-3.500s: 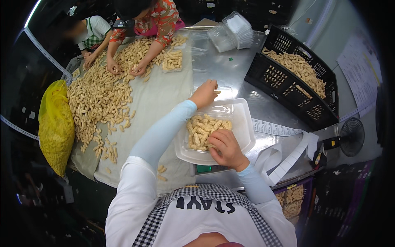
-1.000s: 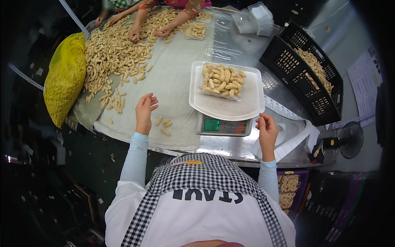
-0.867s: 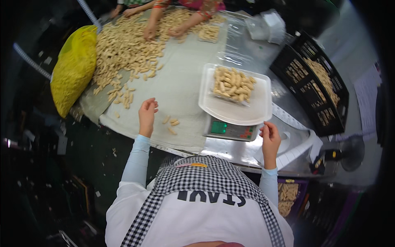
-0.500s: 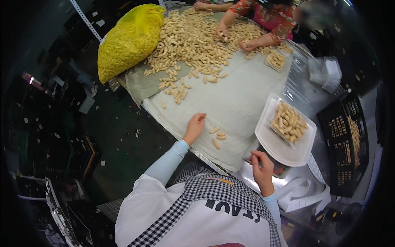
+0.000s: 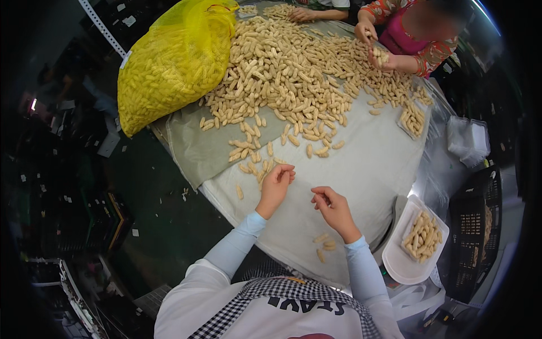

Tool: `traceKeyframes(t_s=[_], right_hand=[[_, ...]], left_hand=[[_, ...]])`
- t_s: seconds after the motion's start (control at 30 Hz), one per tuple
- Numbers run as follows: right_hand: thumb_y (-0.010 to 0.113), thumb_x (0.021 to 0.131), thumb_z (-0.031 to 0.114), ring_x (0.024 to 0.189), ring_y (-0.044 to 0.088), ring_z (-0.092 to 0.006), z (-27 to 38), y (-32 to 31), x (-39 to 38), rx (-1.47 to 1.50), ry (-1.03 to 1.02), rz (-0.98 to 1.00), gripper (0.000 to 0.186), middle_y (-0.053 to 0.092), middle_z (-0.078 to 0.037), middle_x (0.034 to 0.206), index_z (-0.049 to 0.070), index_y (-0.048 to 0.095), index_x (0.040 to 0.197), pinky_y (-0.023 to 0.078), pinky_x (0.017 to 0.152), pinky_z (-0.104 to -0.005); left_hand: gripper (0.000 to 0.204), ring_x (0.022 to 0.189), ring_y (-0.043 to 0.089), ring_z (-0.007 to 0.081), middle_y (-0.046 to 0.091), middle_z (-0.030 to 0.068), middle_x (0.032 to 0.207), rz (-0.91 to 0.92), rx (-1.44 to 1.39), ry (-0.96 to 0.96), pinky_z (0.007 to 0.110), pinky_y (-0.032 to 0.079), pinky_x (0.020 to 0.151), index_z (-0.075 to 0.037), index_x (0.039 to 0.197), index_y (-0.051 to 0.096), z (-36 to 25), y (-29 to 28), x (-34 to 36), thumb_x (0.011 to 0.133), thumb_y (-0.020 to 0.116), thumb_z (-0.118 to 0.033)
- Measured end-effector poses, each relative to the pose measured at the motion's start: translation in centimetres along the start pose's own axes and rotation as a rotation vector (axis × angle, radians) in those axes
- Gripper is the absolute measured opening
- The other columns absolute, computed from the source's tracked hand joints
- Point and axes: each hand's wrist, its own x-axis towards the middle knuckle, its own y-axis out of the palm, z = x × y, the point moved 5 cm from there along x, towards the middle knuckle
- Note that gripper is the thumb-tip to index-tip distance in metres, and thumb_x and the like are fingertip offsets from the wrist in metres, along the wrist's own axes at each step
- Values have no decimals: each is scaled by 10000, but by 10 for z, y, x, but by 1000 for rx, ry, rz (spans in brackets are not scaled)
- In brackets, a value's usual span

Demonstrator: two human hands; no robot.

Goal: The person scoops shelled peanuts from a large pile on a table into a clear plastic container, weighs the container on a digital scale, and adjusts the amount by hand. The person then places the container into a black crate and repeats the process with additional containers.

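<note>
My left hand (image 5: 278,186) hovers near loose peanuts (image 5: 257,169) at the edge of a large heap (image 5: 282,73), its fingers loosely bent and nothing visible in them. My right hand (image 5: 333,210) is just right of it over the pale cloth (image 5: 367,164), fingers curled but apart, apparently empty. A few stray peanuts (image 5: 326,245) lie below the right hand. To the right, a white tray (image 5: 402,268) bears a clear container of peanuts (image 5: 422,236), on a scale mostly hidden beneath it.
A yellow mesh sack (image 5: 166,73) leans at the upper left. Two co-workers' hands (image 5: 378,56) (image 5: 302,14) handle peanuts across the table. Stacked clear containers (image 5: 467,141), a filled punnet (image 5: 412,120), a black crate (image 5: 471,217) and label strip (image 5: 406,296) are at the right.
My hands have left the white tray, which now sits on the scale, and moved leftward toward the heap. The view has turned left. A co-worker's hands have lifted with peanuts.
</note>
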Motion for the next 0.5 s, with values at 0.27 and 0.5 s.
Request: traceKeyframes(t_s=[0.27, 0.5], right_hand=[[582, 891, 64, 681, 577, -113, -6, -16, 155, -103, -97, -361, 166, 627, -68, 811, 2, 613, 1042, 474, 621, -253], [617, 846, 36, 703, 598, -195, 2, -28, 236, -281, -368, -589, 111, 616, -104, 855, 22, 625, 956, 478, 641, -295]], left_hand=[[132, 767, 592, 135, 621, 75, 898, -273, -319, 18, 268, 502, 720, 9, 1024, 562, -24, 4, 73, 952, 466, -47], [105, 726, 589, 141, 613, 83, 864, -335, -361, -13, 269, 501, 698, 2, 989, 554, -4, 2, 95, 954, 471, -52]])
